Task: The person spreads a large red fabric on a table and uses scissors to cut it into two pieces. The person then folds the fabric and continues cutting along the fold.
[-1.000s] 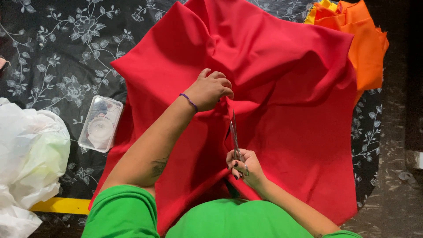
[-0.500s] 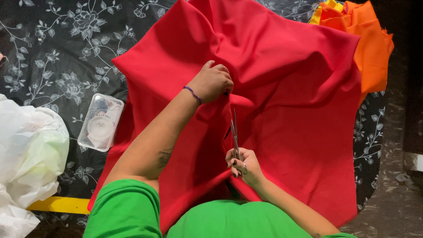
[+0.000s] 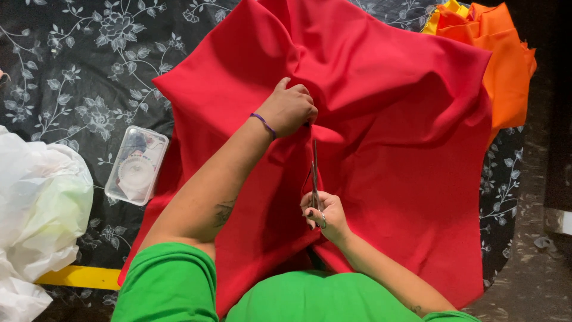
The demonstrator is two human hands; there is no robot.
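Observation:
A large red cloth (image 3: 393,119) lies spread over a black floral table cover (image 3: 77,71). My left hand (image 3: 291,109) pinches a fold of the cloth near its middle, a purple band on the wrist. My right hand (image 3: 325,216) grips a pair of scissors (image 3: 314,170) by the handles. The blades point away from me along a slit in the cloth, toward my left hand. My green sleeves fill the bottom of the view.
A clear plastic box (image 3: 137,165) with small items sits left of the cloth. A white plastic bag (image 3: 39,209) bulges at the far left. Orange and yellow fabric (image 3: 500,53) is piled at the top right. A yellow strip (image 3: 80,277) runs along the near edge.
My left hand has shifted slightly up the cloth, pulling the fold taut. The scissors have advanced a little along the slit toward it.

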